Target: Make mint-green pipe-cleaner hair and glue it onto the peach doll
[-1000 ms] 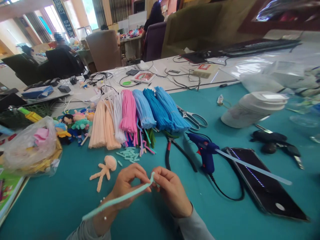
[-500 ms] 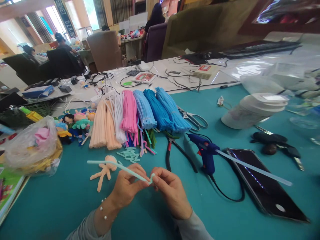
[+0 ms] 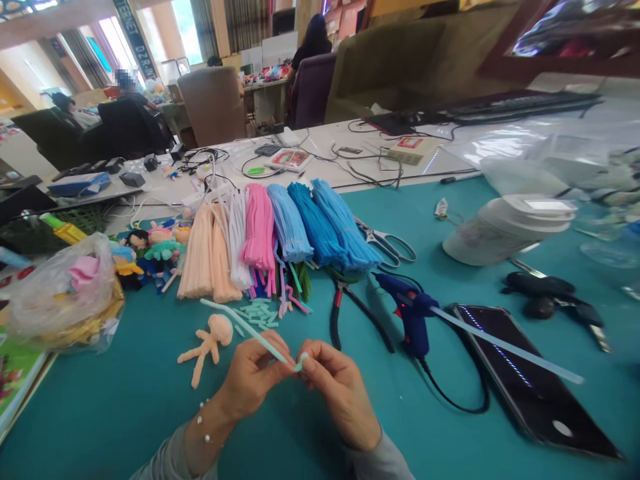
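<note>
Head view. The left hand (image 3: 255,377) grips a pale mint stem (image 3: 250,331) between thumb and fingers. The stem's long free end extends up and to the left over the green mat (image 3: 130,393), toward the figure's head. The right hand (image 3: 337,390) pinches the short bent end of the same stem, its fingertips close beside those of the left hand. The stem is located in front of the person, at the near middle of the mat.

A peach doll figure (image 3: 206,343) lies left of the left hand. Behind the stem is a small pile of cut mint pieces (image 3: 260,312). Farther back, bundles of stems lie side by side: peach bundles (image 3: 197,257), a white bundle (image 3: 238,240), a pink bundle (image 3: 258,230) and blue bundles (image 3: 320,230). To the left are finished dolls (image 3: 160,248) and a plastic bag (image 3: 65,287).

Pliers (image 3: 336,310) with dark handles, spread apart, lie beyond the right hand. Scissors (image 3: 387,241) lie behind them, beside the rightmost blue bundle. A blue glue gun (image 3: 413,313) lies right of the pliers; its translucent glue stick (image 3: 505,345) extends across a phone (image 3: 535,380). A white lidded cup (image 3: 507,230) is tilted in view behind the phone. The transparent items at the far right edge are blurred, and probably plastic packaging.
</note>
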Demonstrator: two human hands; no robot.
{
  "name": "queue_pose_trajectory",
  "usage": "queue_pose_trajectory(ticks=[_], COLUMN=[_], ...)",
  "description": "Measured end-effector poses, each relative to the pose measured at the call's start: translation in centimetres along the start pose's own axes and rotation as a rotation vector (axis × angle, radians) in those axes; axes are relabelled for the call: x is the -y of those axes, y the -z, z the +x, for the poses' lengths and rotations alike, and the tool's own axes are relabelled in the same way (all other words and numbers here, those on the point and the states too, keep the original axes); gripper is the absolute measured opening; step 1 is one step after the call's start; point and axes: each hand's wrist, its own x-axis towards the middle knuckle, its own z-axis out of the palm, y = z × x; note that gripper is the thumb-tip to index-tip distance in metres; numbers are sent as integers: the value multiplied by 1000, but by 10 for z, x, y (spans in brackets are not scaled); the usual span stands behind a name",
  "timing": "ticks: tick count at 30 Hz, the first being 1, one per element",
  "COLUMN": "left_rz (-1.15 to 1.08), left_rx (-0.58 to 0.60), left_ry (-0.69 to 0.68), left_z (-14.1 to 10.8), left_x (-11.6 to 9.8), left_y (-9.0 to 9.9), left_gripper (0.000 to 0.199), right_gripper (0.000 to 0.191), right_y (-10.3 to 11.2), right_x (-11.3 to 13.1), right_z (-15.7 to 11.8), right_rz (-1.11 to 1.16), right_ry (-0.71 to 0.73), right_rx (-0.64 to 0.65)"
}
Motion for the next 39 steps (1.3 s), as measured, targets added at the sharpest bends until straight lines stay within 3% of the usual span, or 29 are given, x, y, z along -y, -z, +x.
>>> queue_pose_trajectory(ticks=[16,26,32,39], left_rz=[-57,-89,-141,-156], left_rx=[-8,27,37,16], left_ry=[47,76,149,124], left_z=[0,1,3,5], left_x=[3,1,-1,-1], left_y=[0,1,2,3], left_gripper=[29,30,35,35], right_gripper=[50,51,47,44], right_y=[-3,0,1,4], right_x=[2,0,1,-1], right_z=[-1,-1,-2,-1], right_rz=[-30,-108,-47,54], right_ry=[15,-9,-52,36], right_rx=[8,128,121,113])
